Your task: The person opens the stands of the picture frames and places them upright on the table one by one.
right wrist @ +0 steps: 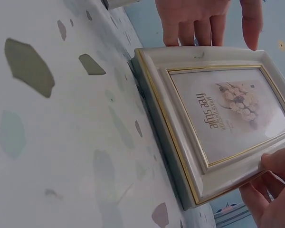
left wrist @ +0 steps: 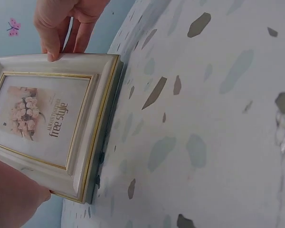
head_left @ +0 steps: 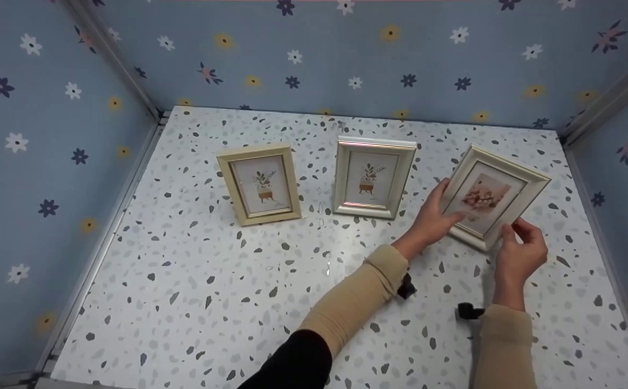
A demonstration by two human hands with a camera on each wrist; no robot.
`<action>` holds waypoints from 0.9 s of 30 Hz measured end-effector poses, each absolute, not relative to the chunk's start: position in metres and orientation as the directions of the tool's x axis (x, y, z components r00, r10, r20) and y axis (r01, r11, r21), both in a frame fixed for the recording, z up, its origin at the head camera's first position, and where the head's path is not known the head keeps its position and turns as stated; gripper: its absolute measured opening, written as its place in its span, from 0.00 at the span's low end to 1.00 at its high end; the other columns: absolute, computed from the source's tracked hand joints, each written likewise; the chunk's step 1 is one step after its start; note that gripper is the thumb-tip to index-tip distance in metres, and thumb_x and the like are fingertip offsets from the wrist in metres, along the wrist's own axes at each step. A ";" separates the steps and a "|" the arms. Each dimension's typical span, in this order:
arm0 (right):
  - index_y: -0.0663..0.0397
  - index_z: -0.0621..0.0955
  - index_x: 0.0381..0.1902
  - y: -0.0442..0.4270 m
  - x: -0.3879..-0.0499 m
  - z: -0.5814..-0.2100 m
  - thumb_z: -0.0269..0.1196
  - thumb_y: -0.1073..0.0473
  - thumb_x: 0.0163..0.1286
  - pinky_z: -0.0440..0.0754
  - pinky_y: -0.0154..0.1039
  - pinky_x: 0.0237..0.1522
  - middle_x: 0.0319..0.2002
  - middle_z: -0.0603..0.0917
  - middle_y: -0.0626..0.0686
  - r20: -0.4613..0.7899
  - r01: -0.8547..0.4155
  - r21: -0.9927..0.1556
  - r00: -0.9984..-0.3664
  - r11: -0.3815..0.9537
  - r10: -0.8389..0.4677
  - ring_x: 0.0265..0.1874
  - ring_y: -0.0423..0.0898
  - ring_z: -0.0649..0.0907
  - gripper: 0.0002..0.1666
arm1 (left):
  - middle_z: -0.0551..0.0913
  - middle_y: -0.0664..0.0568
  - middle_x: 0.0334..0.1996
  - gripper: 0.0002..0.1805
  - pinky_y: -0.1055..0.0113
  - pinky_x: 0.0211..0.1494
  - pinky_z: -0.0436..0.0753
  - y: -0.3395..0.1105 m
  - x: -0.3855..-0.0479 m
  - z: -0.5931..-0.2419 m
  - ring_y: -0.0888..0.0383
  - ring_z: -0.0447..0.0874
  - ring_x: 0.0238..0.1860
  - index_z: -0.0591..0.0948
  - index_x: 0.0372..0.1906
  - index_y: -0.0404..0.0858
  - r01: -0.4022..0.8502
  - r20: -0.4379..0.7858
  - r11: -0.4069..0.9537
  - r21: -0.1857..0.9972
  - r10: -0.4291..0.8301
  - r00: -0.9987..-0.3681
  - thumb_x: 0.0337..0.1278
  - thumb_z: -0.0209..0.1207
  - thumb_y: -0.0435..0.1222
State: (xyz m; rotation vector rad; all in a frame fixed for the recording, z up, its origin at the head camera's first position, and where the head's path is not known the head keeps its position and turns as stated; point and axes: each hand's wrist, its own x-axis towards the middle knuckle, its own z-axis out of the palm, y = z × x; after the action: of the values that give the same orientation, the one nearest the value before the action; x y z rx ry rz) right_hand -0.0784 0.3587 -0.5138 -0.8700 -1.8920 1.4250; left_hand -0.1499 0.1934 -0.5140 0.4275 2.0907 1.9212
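A cream picture frame [head_left: 494,197] with a gold inner line and a pink flower print stands tilted at the right of the head view. My left hand [head_left: 433,219] holds its left side, the thumb over the front. With the thumb in front and fingers behind, my right hand [head_left: 522,251] pinches the lower right side. In the left wrist view the frame's bottom edge [left wrist: 102,137] is close to the tabletop; whether it touches is unclear. The right wrist view shows the print [right wrist: 240,104] with "free style" lettering.
A silvery-white frame [head_left: 367,178] with a potted-plant print stands in the middle, left of my left hand. Farther left stands a gold-toned frame [head_left: 262,183] with a similar print. The speckled white tabletop [head_left: 211,302] is enclosed by blue flowered panels [head_left: 324,59].
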 end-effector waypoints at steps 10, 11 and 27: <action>0.53 0.83 0.53 0.359 -0.077 -0.516 0.65 0.64 0.69 0.75 0.32 0.49 0.49 0.83 0.53 0.027 0.186 -0.966 -0.615 0.178 0.788 0.53 0.44 0.80 0.15 | 0.49 0.55 0.79 0.45 0.66 0.74 0.55 0.195 -0.151 -0.518 0.62 0.47 0.76 0.53 0.80 0.48 0.084 0.043 0.087 0.993 0.396 -0.917 0.64 0.64 0.38; 0.53 0.83 0.54 0.359 -0.077 -0.517 0.65 0.64 0.69 0.75 0.31 0.48 0.50 0.83 0.53 0.031 0.189 -0.964 -0.615 0.185 0.788 0.53 0.45 0.80 0.16 | 0.50 0.55 0.79 0.44 0.66 0.74 0.55 0.195 -0.151 -0.518 0.62 0.47 0.76 0.53 0.79 0.47 0.085 0.044 0.086 0.993 0.397 -0.917 0.64 0.64 0.38; 0.56 0.82 0.51 0.348 -0.066 -0.503 0.62 0.65 0.69 0.74 0.34 0.49 0.48 0.74 0.44 0.219 0.052 -0.955 -0.538 0.292 0.814 0.49 0.41 0.75 0.13 | 0.67 0.51 0.71 0.27 0.68 0.69 0.65 0.177 -0.148 -0.499 0.61 0.62 0.70 0.72 0.68 0.40 0.249 0.189 0.137 0.959 0.350 -0.917 0.64 0.60 0.31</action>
State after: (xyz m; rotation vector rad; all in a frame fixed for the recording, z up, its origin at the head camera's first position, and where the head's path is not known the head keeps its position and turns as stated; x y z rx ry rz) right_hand -0.0662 0.3481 -0.5031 -0.7789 -1.8259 1.3115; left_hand -0.1479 0.1772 -0.4991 0.6099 2.3066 1.9178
